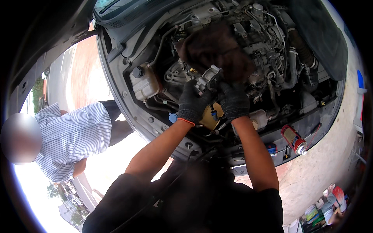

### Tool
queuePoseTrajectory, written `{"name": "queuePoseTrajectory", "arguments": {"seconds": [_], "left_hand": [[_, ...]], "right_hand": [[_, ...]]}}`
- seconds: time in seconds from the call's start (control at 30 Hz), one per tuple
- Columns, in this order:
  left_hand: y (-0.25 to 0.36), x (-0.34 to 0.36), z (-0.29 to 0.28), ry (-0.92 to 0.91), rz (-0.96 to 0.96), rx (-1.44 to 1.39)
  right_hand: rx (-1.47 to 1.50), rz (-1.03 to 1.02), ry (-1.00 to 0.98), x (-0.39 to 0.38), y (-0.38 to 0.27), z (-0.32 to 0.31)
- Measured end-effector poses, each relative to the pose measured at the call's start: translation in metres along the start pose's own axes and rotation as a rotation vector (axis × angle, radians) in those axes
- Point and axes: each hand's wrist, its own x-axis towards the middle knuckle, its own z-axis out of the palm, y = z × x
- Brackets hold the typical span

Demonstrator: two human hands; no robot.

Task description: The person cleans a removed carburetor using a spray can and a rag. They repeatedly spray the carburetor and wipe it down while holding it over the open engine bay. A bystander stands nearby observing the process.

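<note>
Both my hands wear dark grey knitted gloves and meet over the open engine bay. Between them is a silver-grey metal throttle body [210,79] with a flanged, rounded housing. My left hand [192,103] is closed on its left and lower side. My right hand [234,100] grips its right side, with the fingertips partly hidden behind the part. A dark brown cloth [217,48] lies over the engine just beyond the throttle body. Under my hands, a yellowish piece [210,121] and a dark connector show between my wrists.
The engine [264,46] fills the bay's right side. A whitish coolant tank [144,83] with a black cap sits left, and a blue cap [173,117] nearer me. A red spray can [293,139] lies on the front edge. Another person in a striped shirt [74,136] stands left.
</note>
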Motion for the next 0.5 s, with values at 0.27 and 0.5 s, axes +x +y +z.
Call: {"name": "queuePoseTrajectory", "arguments": {"seconds": [0.27,0.5], "left_hand": [[0.028,-0.003,-0.014,-0.015,-0.135,-0.056],[0.037,-0.001,-0.019,-0.053,-0.166,0.025]], "right_hand": [[1.242,0.735,-0.072,0.001,0.029,0.008],[0.650,0.227,0.174,-0.003,0.020,0.016]]}}
